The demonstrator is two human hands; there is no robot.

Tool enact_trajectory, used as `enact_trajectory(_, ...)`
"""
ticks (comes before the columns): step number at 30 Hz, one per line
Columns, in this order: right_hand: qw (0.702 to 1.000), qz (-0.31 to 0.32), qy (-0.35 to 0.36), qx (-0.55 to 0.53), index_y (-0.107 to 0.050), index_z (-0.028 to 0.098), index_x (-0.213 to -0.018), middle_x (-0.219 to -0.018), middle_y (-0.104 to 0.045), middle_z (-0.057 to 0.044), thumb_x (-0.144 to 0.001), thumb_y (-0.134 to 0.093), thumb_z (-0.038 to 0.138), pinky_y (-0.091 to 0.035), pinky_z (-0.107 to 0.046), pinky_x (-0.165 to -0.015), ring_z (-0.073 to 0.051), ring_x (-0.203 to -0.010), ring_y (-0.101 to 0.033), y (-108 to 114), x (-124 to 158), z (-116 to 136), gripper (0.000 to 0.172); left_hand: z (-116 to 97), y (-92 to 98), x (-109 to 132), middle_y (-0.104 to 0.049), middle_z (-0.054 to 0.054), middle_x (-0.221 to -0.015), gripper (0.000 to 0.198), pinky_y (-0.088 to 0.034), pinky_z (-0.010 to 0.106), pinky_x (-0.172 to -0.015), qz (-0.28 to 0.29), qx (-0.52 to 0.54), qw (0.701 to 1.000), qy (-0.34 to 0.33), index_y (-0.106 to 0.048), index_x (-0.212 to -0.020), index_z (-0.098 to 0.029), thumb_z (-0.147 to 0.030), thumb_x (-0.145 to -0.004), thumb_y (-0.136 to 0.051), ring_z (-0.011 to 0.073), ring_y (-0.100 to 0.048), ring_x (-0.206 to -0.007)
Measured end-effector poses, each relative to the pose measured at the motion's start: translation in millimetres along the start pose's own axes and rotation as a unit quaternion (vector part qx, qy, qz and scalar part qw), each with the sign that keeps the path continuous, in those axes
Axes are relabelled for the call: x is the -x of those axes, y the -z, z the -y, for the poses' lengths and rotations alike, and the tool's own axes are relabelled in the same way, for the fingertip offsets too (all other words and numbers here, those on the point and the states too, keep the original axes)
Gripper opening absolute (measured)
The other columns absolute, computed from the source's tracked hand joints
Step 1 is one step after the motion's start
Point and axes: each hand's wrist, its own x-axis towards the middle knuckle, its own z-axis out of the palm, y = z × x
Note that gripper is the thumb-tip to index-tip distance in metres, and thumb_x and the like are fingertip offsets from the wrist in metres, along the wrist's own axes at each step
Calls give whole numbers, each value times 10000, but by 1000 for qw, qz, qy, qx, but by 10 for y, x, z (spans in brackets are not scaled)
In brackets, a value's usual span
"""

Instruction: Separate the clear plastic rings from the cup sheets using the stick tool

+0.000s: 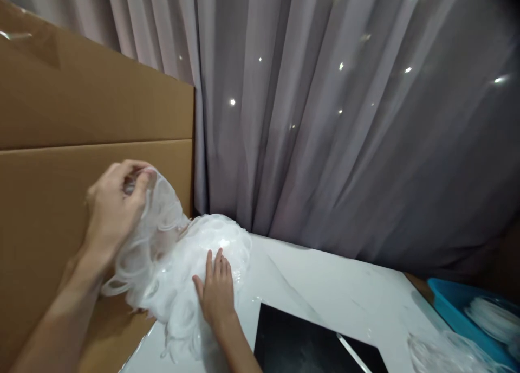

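My left hand (117,199) is raised in front of the cardboard, its thumb and fingers closed on the edge of a clear plastic bag (162,199). Many translucent white rings (182,308) show in and around the bag, heaped at the table's left end, and some hang over its edge. My right hand (218,291) rests on the heap with its fingers stretched out, gripping nothing. Whether every ring lies inside the bag I cannot tell.
A large cardboard box (97,107) stands on the left. On the white table (325,286) lie a black mat (296,340), a thin white stick (353,353) and more clear rings (447,351). A blue basin (441,297) holds white pieces. Grey curtains (276,145) hang behind.
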Motion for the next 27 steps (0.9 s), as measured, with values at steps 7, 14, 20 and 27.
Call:
enact_trajectory(7, 986, 9, 77, -151, -5, 131, -1703, -1751, -97, -241, -991, -592, 624, -329, -633, -1237, -422, -1610, -117, 844, 274, 335, 1046, -806, 491, -215, -707, -13, -1076, 237, -454, 244, -813, -58, -4, 988, -141, -734, -1169, -256, -407, -1040, -605, 133, -628, -842)
enact_trajectory(14, 934, -227, 176, -212, -223, 267, -1660, -1257, -693, -126, -1036, -537, 461, -596, -486, -952, -306, -1089, -701, 1732, 837, 522, 725, -1212, 559, 282, -694, -41, -988, 179, -441, 252, -679, 35, 95, 972, -212, -735, -1083, -309, -453, -1026, -644, 116, -612, -762)
enact_trajectory(20, 931, -268, 226, -106, -575, 241, -1400, -989, -735, -71, -1059, -456, 261, -593, -324, -746, -220, -857, -704, 2439, 1198, 93, 362, -1347, 364, 706, -690, -47, -936, 72, -464, 230, -721, 92, 155, 947, -267, -691, -1061, -308, -355, -1038, -642, 104, -653, -801)
enact_trajectory(27, 929, -307, -38, -205, -737, 243, -1107, -946, -771, -48, -1072, -470, 388, -583, -232, -637, -196, -785, -740, 3375, 1701, 3, 305, -1453, 157, 1000, -596, -73, -710, 202, -439, 192, -579, 128, 202, 943, -230, -639, -873, -267, -397, -1027, -629, 78, -533, -533)
